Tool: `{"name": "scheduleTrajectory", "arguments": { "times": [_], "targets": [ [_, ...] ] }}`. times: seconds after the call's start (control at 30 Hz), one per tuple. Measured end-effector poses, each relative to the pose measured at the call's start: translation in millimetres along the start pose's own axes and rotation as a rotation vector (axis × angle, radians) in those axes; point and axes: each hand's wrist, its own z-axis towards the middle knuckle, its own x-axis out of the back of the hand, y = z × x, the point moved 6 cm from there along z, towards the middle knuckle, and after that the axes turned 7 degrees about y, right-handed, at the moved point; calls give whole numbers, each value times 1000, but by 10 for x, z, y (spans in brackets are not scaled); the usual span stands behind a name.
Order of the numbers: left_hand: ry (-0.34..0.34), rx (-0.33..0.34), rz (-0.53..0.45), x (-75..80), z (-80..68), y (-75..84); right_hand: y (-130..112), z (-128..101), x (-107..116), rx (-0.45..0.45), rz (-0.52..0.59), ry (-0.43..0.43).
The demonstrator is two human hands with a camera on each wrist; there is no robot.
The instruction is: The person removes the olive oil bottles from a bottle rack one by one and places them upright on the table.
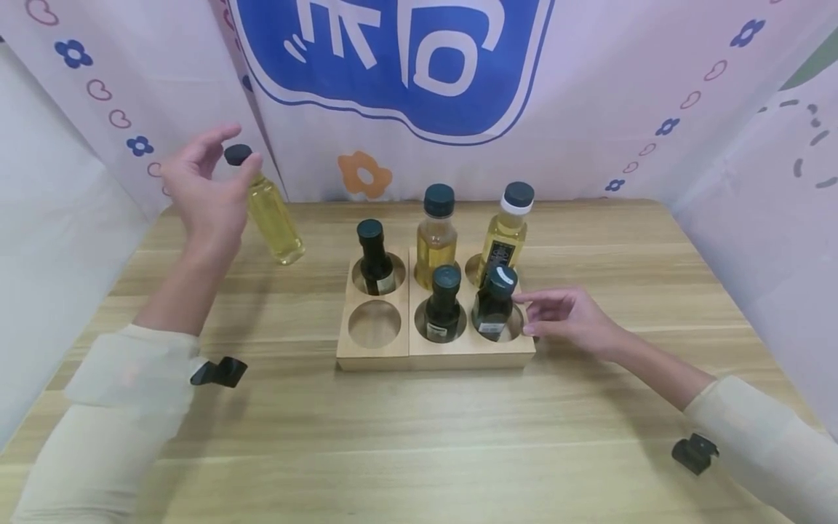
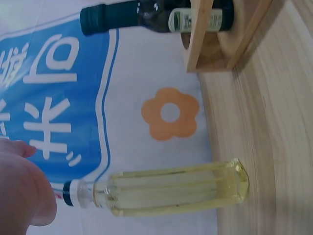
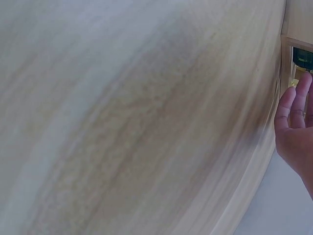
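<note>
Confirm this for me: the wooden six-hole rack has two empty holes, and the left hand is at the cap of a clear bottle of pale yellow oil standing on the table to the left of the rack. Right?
Not quite. The wooden six-hole rack has one empty hole, front left; five bottles fill the others, as the head view shows. The rest stands: the left hand is at the cap of the clear bottle of pale yellow oil standing on the table left of the rack.

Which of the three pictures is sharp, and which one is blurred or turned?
Head view: evenly lit and sharp, soft shadows under the wooden rack, edges slightly bowed. Left wrist view: turned sideways, the pale oil bottle clear, the left hand soft at the edge. Right wrist view: the table smeared by blur, only the right hand readable.
</note>
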Motion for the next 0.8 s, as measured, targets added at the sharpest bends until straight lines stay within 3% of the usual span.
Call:
{"name": "scheduleTrajectory", "arguments": {
  "times": [0.13, 0.23, 0.5, 0.8],
  "targets": [
    [-36, -65, -28, -86, -102, 59, -1, 7, 2, 2, 0, -4],
    [-99, -66, -78, -161, -188, 51, 3, 8, 4, 2, -3, -2],
    [-344, -22, -129, -387, -469, 19, 2, 4, 10, 6, 3, -7],
    [-484, 1, -111, -538, -658, -92, 1, -1, 6, 9, 10, -10]
  ]
}}
